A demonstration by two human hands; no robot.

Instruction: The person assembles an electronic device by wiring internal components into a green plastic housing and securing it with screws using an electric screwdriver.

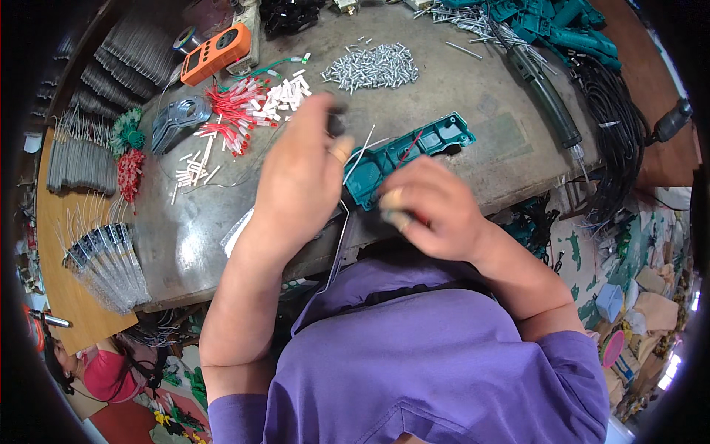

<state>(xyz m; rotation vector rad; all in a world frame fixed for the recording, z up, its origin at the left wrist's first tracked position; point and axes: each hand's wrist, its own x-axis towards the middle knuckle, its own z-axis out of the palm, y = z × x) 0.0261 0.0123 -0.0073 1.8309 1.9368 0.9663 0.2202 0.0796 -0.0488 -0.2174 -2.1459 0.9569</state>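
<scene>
A teal plastic housing half (444, 133) with ribbed compartments lies on the worktable in front of me, with a red wire (411, 146) and pale wires in and over it. My left hand (299, 166) is raised at the housing's left end, smeared by motion; something dark shows by its fingertips, too blurred to name. At the housing's near edge, my right hand (433, 207) has its fingers curled together. Dark and red bits show around them, but what they grip is hidden. Yellowish wraps cover some fingertips. A bent metal rod (341, 240) runs between my body and the housing.
Beyond the housing lies a heap of small screws (370, 66). Red-wired parts (240, 100), white sleeves (288, 95) and an orange meter (214, 55) are to the left. An electric screwdriver (543, 96), black cables (610, 133) and teal housings (555, 26) lie right. Someone in pink (111, 375) is lower left.
</scene>
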